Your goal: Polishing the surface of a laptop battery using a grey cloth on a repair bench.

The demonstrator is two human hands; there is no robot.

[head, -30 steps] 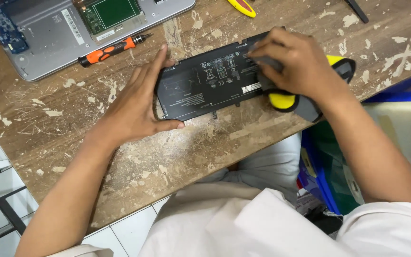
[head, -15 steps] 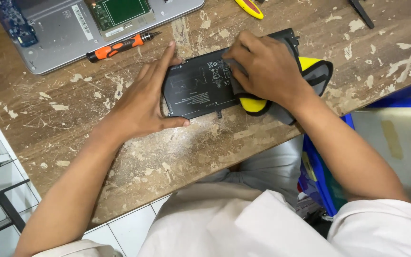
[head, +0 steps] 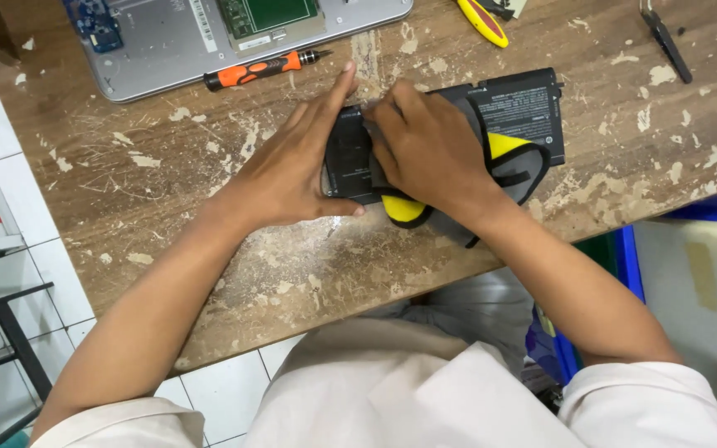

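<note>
While the flat black rectangular battery pack (head: pixel 518 109) lay on the scarred wooden bench (head: pixel 168 174), both hands bore down on it, apparently so that it would not slide on the worn surface. The left hand (head: pixel 292 170) lay flat against the pack's left end, fingers together and stretched forward, thumb hooked along the near edge, bracing rather than gripping. The right hand (head: pixel 426 149) was spread palm-down over the pack's middle, fingers curled toward the left end; it pressed a grey cloth with yellow patches and black trim (head: pixel 514 166) onto the casing (whether the fingertips pinched the fabric or merely pushed it, I could not tell). The cloth spilled off the pack's near edge toward the person.

Beyond the pack's far-left corner lay an orange-and-black screwdriver (head: pixel 260 69), within easy reach, and past that an opened silver laptop base (head: pixel 168 46) with a green circuit board (head: pixel 265 15) exposed. Beyond the pack's far edge sat a yellow plastic pry tool (head: pixel 481 21), and off its far-right corner dark slim pliers (head: pixel 665 37).
</note>
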